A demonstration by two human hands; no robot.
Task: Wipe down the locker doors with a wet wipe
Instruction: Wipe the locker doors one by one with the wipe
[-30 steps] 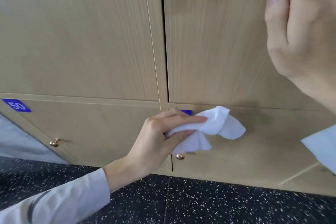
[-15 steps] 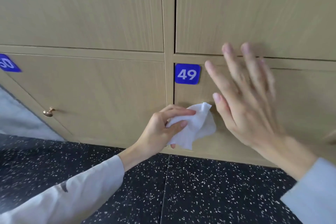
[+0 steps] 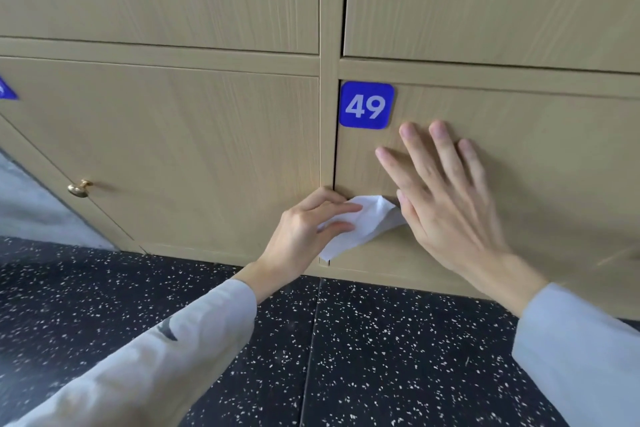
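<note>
Locker door (image 3: 519,184), bottom row: pale wood-grain panel, shut, blue square plate with white "49" in its upper left corner. Left neighbour door (image 3: 190,156): same finish, shut, small brass knob near its left edge. Two upper doors above, also shut. Wet wipe (image 3: 363,222): white, crumpled and folded, against the lower left part of door 49, one corner hanging down toward the door's bottom edge.

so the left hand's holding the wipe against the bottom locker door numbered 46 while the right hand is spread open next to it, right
Not quite: the head view shows the number plate reads 49, not 46. The rest stands: the left hand pinches the wipe at that bottom door, and the right hand is spread open beside it.
</note>
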